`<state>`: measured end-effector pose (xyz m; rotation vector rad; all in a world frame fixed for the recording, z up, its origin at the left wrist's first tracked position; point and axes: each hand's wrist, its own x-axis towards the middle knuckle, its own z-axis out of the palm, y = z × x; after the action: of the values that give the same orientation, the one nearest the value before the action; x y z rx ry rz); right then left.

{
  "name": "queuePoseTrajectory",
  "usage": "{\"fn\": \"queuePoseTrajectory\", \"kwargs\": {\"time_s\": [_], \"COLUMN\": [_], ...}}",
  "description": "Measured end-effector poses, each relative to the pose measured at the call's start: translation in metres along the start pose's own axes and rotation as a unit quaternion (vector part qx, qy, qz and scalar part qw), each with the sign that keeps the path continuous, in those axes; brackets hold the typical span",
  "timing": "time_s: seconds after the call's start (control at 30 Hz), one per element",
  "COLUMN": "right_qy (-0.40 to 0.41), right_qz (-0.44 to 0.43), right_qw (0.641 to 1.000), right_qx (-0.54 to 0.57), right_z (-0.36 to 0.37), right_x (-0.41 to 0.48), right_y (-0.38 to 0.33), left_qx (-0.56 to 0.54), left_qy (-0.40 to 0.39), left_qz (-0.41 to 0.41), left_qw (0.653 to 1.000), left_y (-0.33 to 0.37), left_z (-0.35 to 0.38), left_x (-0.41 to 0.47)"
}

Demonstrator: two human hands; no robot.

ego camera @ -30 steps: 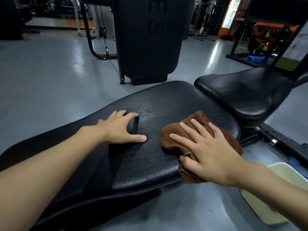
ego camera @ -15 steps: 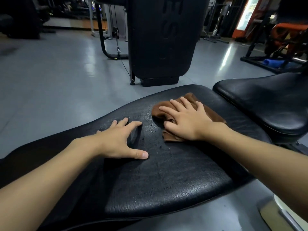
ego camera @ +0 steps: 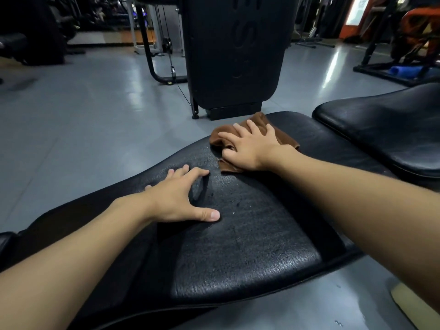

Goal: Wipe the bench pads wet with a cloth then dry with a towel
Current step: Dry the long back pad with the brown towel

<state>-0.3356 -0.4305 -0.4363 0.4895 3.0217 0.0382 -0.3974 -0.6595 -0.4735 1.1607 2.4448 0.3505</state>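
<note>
Left hand: your left hand (ego camera: 173, 198) lies flat on the near half of the bench, fingers spread and thumb out to the side. It holds nothing and only braces you.
Long pad: the long pad (ego camera: 250, 253) runs from your lower left up to the far right. Its narrow end is on your left and its wide end is toward the second pad.
Droplets: small droplets (ego camera: 234, 206) sit on the pad between your hands, so this looks like the wet pass.
Cloth: the brown cloth (ego camera: 220, 138) is bunched at the far edge of the long pad, ahead of and to the right of your left hand. One corner reaches past the edge.
Right hand: your right hand (ego camera: 250, 148) presses down on the cloth with its fingers fanned out, not pinching it. It is the hand nearer the wide end.
Seat pad: the seat pad (ego camera: 381, 129) lies just beyond the long pad on the right, across a narrow gap. It is on the cloth's side and away from your left hand.
Next stroke, as a judgement: pull the cloth back toward you across the pad's width, then work along its length.
</note>
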Motion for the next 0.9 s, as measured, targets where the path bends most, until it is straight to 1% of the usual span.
{"fn": "queuePoseTrajectory", "kwargs": {"time_s": [0.13,0.3,0.5,0.6,0.7,0.9], "right_qy": [0.02,0.026,0.011,0.011,0.015,0.014], "right_qz": [-0.028,-0.046,-0.058,-0.052,-0.042,-0.03], "right_qw": [0.999,0.998,0.997,0.998,0.998,0.999], "right_qx": [-0.01,-0.033,-0.05,-0.036,-0.038,-0.032], "right_z": [0.01,0.02,0.013,0.009,0.02,0.017], "right_x": [-0.076,-0.174,-0.23,-0.232,-0.215,-0.135], "right_y": [-0.009,-0.018,-0.02,-0.02,-0.024,-0.03], "left_qx": [-0.005,0.002,0.005,0.023,0.031,0.01], "left_qy": [0.003,-0.005,0.021,-0.004,-0.035,-0.045], "left_qz": [-0.004,-0.031,-0.011,-0.025,-0.041,-0.031], "left_qw": [1.0,0.999,1.0,0.999,0.998,0.998], "left_y": [0.0,0.013,0.013,-0.001,-0.017,-0.022], "left_z": [0.001,-0.003,-0.004,-0.009,-0.006,-0.002], "left_x": [0.0,-0.014,-0.031,-0.041,-0.044,-0.041]}}
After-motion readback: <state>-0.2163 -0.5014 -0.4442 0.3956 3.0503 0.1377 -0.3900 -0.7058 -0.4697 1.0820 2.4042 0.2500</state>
